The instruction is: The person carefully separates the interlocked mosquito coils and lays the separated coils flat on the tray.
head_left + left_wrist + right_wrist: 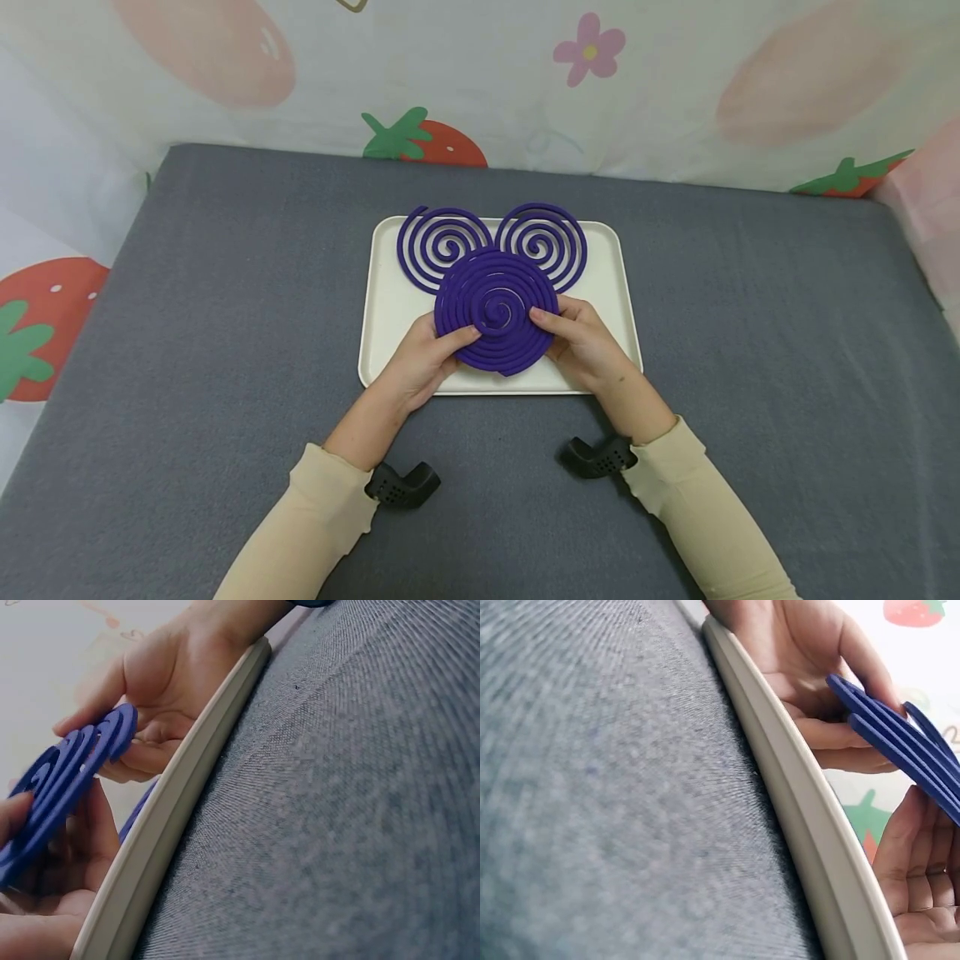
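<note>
Both hands hold a tightly wound purple mosquito coil (498,350) over the front of a cream tray (392,329). My left hand (417,360) grips its lower left edge, thumb on top and fingers beneath. Opposite it, my right hand (590,346) pinches the right edge the same way. Two looser purple spiral coils, one at left (450,249) and one at right (537,244), lie side by side across the tray's back rim, partly covered by the held coil. Seen in the left wrist view, the held coil (71,769) is tilted above the tray rim.
A grey cloth (247,350) covers the table under the tray. Behind it hangs a pale curtain (660,100) printed with strawberries and flowers. Black wrist devices, one on the left (403,486) and one on the right (597,457), sit near the tray's front edge.
</note>
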A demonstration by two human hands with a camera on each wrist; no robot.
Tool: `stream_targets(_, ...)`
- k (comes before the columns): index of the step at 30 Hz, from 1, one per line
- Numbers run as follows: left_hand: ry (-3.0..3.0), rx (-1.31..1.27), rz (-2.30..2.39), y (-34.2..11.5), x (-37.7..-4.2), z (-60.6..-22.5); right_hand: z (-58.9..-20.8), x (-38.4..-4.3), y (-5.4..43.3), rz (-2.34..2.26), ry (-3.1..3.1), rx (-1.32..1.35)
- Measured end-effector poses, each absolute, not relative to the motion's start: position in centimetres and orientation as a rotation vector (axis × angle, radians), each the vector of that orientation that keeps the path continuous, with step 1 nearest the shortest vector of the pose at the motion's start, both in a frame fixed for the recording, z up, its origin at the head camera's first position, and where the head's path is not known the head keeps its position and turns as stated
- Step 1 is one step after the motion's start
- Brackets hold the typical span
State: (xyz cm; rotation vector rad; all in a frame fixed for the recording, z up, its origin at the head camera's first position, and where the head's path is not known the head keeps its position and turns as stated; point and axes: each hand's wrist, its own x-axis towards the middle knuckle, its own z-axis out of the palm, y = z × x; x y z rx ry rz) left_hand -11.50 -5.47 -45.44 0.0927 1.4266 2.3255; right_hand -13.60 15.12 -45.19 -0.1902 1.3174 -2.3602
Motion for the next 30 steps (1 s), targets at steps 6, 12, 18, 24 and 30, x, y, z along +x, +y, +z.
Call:
stream_targets(6,1.422,0.088,2.329,-5.36,-11.56,-45.58,-45.32,-13.56,15.33,-2.361,1.299,-0.228)
stream_targets(12,1.432,0.090,2.328,-5.31,-11.52,-45.41,-45.29,-13.50,15.31,-2.340,1.299,-0.202)
stream_targets(18,1.457,0.073,2.313,-5.30,-11.49,-45.34,-45.23,-13.47,15.15,-2.324,1.333,-0.168)
stream_targets(24,1.462,0.060,2.328,-5.34,-11.47,-45.38,-45.38,-13.56,15.12,-2.334,1.315,-0.192)
stream_targets(30,1.482,0.050,2.330,-5.35,-11.49,-45.43,-45.29,-13.56,15.18,-2.343,1.263,-0.225)
